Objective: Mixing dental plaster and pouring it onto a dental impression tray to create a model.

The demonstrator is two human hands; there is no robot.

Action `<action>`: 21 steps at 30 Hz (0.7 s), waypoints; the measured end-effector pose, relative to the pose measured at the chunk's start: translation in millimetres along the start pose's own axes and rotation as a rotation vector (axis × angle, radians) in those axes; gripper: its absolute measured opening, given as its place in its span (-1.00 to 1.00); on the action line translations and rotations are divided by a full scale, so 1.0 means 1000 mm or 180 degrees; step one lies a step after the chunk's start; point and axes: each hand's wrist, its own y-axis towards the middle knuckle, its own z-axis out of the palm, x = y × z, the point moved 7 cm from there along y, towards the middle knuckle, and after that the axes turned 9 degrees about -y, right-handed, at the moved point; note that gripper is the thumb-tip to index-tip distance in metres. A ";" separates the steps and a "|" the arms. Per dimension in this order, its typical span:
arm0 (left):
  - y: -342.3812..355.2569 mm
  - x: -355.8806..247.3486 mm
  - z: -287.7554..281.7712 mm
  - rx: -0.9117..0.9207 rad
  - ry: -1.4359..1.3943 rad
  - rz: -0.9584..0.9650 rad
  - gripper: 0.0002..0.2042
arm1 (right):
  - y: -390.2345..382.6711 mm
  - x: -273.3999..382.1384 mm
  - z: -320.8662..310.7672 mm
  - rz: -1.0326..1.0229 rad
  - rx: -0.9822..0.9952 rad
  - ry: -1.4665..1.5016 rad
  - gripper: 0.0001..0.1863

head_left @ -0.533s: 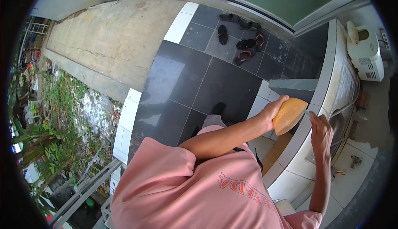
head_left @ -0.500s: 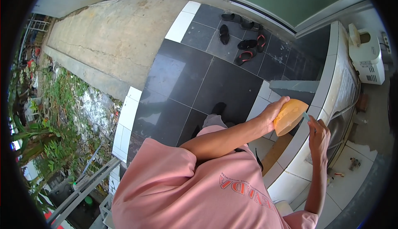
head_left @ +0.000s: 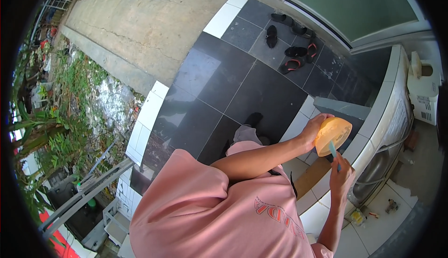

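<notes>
The bowl sits in your left grip; the tool, in your right grip, lies at the bowl's near rim. To your right, the sink is set in the tabletop. Ahead, footwear lies on the floor before the door; plants stand far left.

Under me I see dark, glossy floor tiles with a pale reflection across them, bordered by white tiles. Past those, off to my left, I have a cracked concrete path and a strip of weedy ground. Ahead of me a green panel sits in a light frame; on my right curves a white-tiled counter with a metal sink set in it
</notes>
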 end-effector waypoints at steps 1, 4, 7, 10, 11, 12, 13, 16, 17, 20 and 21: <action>-0.001 0.003 -0.003 -0.0122 0.0171 -0.0068 -0.70 | -0.002 0.000 -0.008 0.0027 -0.0440 -0.0247 -0.76; -0.006 0.009 -0.011 -0.0411 -0.0116 -0.0366 -0.69 | -0.006 0.003 -0.008 0.0061 -0.0790 -0.0545 -0.74; -0.011 -0.006 -0.020 -0.0491 0.0230 -0.0303 -0.69 | -0.008 0.018 0.012 -0.0561 0.0334 -0.0550 -0.68; -0.019 -0.013 -0.025 -0.0326 0.0436 -0.0551 -0.60 | -0.005 0.024 -0.008 -0.0616 0.0349 -0.1487 -0.69; -0.023 -0.009 -0.025 -0.0185 0.1044 -0.0847 -0.51 | -0.004 0.033 -0.018 -0.0917 0.0232 -0.1630 -0.66; -0.027 -0.006 -0.024 0.0054 0.1640 -0.1148 -0.41 | 0.000 0.039 -0.026 -0.1034 0.0289 -0.1571 -0.66; -0.029 -0.006 -0.025 0.0063 0.1950 -0.1273 -0.27 | -0.001 0.053 -0.031 -0.1641 0.0293 -0.1705 -0.64; -0.043 -0.005 -0.022 0.0240 0.2215 -0.1760 -0.32 | 0.005 0.076 -0.045 -0.2752 0.0286 -0.1962 -0.61; -0.047 -0.006 -0.020 0.0241 0.2198 -0.1757 -0.32 | 0.015 0.075 -0.046 -0.2727 0.0340 -0.2113 -0.62; -0.065 -0.003 -0.015 0.0250 0.1959 -0.2150 -0.37 | 0.038 0.063 -0.045 -0.2462 0.0383 -0.2059 -0.68; -0.065 -0.012 -0.011 0.0316 0.2069 -0.1576 -0.39 | 0.045 0.049 -0.042 -0.1948 0.0526 -0.2006 -0.71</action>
